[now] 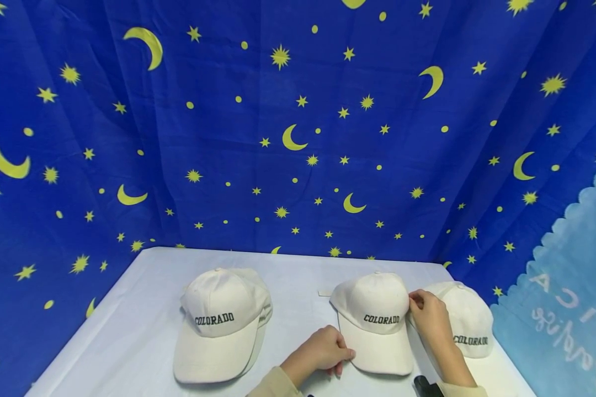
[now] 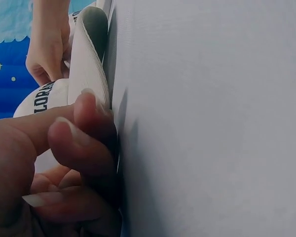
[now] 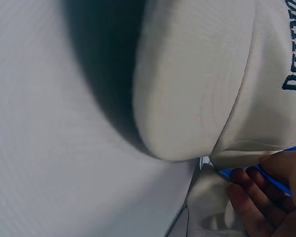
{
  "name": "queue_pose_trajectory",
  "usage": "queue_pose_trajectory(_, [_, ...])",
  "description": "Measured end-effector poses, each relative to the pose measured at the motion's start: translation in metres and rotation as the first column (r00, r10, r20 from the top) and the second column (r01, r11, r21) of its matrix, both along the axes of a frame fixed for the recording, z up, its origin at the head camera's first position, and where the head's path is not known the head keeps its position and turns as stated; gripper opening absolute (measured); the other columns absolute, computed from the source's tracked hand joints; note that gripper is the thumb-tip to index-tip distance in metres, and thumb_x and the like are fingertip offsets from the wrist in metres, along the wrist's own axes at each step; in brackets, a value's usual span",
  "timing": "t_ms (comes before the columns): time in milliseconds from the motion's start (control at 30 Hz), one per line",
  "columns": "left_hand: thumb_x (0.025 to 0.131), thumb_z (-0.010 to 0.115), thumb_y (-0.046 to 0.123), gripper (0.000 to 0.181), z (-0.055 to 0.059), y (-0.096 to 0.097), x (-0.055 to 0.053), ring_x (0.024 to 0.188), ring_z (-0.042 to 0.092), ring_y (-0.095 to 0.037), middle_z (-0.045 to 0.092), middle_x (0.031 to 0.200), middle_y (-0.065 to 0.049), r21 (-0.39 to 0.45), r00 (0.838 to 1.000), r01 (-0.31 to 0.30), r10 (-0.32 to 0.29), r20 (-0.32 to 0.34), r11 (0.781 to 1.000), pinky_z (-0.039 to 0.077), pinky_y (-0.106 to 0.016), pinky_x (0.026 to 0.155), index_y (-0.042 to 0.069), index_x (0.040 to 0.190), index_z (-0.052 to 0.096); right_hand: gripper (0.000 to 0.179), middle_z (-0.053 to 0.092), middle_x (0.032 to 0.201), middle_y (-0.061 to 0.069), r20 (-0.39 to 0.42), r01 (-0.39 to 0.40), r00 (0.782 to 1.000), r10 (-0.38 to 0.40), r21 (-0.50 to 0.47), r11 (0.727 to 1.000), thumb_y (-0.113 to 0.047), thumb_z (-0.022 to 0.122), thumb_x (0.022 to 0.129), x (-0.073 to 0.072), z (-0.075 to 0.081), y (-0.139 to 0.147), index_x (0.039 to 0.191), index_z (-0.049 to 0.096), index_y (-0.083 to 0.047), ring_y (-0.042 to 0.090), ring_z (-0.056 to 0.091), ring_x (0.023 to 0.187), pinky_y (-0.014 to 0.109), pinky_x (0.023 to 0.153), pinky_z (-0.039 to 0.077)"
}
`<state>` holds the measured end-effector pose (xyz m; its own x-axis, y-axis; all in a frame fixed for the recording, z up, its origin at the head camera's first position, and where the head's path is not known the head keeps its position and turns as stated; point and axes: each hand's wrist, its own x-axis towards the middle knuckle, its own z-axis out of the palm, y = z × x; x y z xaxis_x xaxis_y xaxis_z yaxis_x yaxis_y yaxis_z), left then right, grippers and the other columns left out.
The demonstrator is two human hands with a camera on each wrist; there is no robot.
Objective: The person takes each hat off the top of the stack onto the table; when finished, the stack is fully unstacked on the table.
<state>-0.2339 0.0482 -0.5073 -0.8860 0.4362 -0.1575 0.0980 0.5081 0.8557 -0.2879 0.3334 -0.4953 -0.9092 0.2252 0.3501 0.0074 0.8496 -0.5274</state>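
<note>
A cream baseball cap (image 1: 377, 300) with COLORADO in dark letters stands on the white table between my hands, its brim towards me. My left hand (image 1: 323, 350) pinches the left edge of its brim, with the thumb and a finger at the edge in the left wrist view. My right hand (image 1: 431, 317) holds the right lower edge of its crown. In the right wrist view the thumb (image 3: 286, 165) lies against that edge, with the other fingers curled below. Close behind my right hand is a second COLORADO cap (image 1: 469, 320), partly hidden by my forearm.
To the left are stacked cream COLORADO caps (image 1: 221, 325), a lower brim showing at the side. A small pale tag (image 1: 324, 294) shows beside the middle cap. Blue star-and-moon cloth (image 1: 228, 138) hangs behind the white table (image 1: 154, 286); a light blue scalloped cloth (image 1: 576, 275) hangs at right.
</note>
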Motion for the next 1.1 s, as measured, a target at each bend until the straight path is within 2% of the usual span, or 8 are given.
queue_pose_trajectory(167, [0.091, 0.078, 0.021, 0.031, 0.002, 0.0, 0.002, 0.034, 0.045, -0.008, 0.056, 0.045, 0.002, 0.024, 0.999, -0.01, 0.009, 0.037, 1.0, 0.034, -0.019, 0.037, 0.011, 0.068, 0.062, 0.012, 0.072, 0.092, 0.019, 0.005, 0.008, 1.0, -0.008, 0.001, 1.0, -0.004, 0.065, 0.095, -0.001, 0.0, -0.001, 0.103, 0.071, 0.005, 0.03, 0.068, 0.082, 0.049, 0.075, 0.055])
queue_pose_trajectory(333, [0.091, 0.078, 0.023, 0.03, 0.002, 0.0, 0.002, 0.034, 0.045, -0.008, 0.057, 0.045, 0.002, 0.015, 1.0, -0.004, 0.004, 0.021, 1.0, 0.034, -0.02, 0.038, 0.011, 0.068, 0.062, 0.017, 0.071, 0.092, 0.019, -0.002, 0.0, 1.0, 0.0, -0.008, 1.0, -0.002, 0.063, 0.096, -0.001, 0.0, 0.0, 0.109, 0.069, 0.006, 0.03, 0.068, 0.082, 0.05, 0.076, 0.055])
queue_pose_trajectory(567, [0.092, 0.075, 0.037, 0.032, 0.002, -0.003, 0.001, 0.035, 0.042, -0.008, 0.059, 0.046, 0.006, -0.075, 0.999, 0.02, -0.022, -0.029, 0.997, 0.03, -0.025, 0.041, 0.018, 0.069, 0.065, 0.025, 0.072, 0.096, 0.019, -0.078, -0.022, 0.997, 0.02, -0.031, 0.999, -0.004, 0.064, 0.096, 0.001, 0.003, 0.0, 0.118, 0.066, 0.005, 0.033, 0.072, 0.085, 0.049, 0.076, 0.056])
queue_pose_trajectory(733, [0.092, 0.073, 0.044, 0.03, 0.004, -0.009, 0.002, 0.037, 0.043, -0.009, 0.061, 0.049, 0.008, -0.11, 0.999, -0.002, -0.002, -0.041, 0.994, 0.032, -0.027, 0.043, 0.023, 0.073, 0.064, 0.026, 0.07, 0.103, 0.018, -0.128, -0.039, 0.991, 0.033, -0.041, 0.998, -0.011, 0.063, 0.1, 0.004, 0.01, -0.006, 0.123, 0.064, 0.002, 0.034, 0.072, 0.09, 0.05, 0.078, 0.057])
queue_pose_trajectory(933, [0.093, 0.071, 0.049, 0.03, 0.008, -0.025, 0.0, 0.04, 0.047, -0.011, 0.063, 0.052, 0.009, -0.117, 0.998, -0.049, 0.043, -0.051, 0.992, 0.038, -0.032, 0.047, 0.025, 0.077, 0.062, 0.027, 0.068, 0.11, 0.017, -0.197, -0.077, 0.978, 0.066, -0.052, 0.996, -0.014, 0.063, 0.102, 0.007, 0.022, -0.016, 0.124, 0.064, 0.001, 0.034, 0.07, 0.096, 0.049, 0.082, 0.057])
queue_pose_trajectory(1100, [0.094, 0.07, 0.046, 0.027, 0.013, -0.036, -0.002, 0.038, 0.045, -0.011, 0.063, 0.053, 0.01, -0.074, 0.996, -0.056, 0.051, -0.072, 0.996, 0.037, -0.032, 0.045, 0.025, 0.079, 0.062, 0.026, 0.066, 0.113, 0.017, -0.249, -0.101, 0.965, 0.085, -0.054, 0.993, -0.015, 0.064, 0.101, 0.008, 0.031, -0.024, 0.123, 0.065, 0.0, 0.034, 0.07, 0.097, 0.05, 0.082, 0.057])
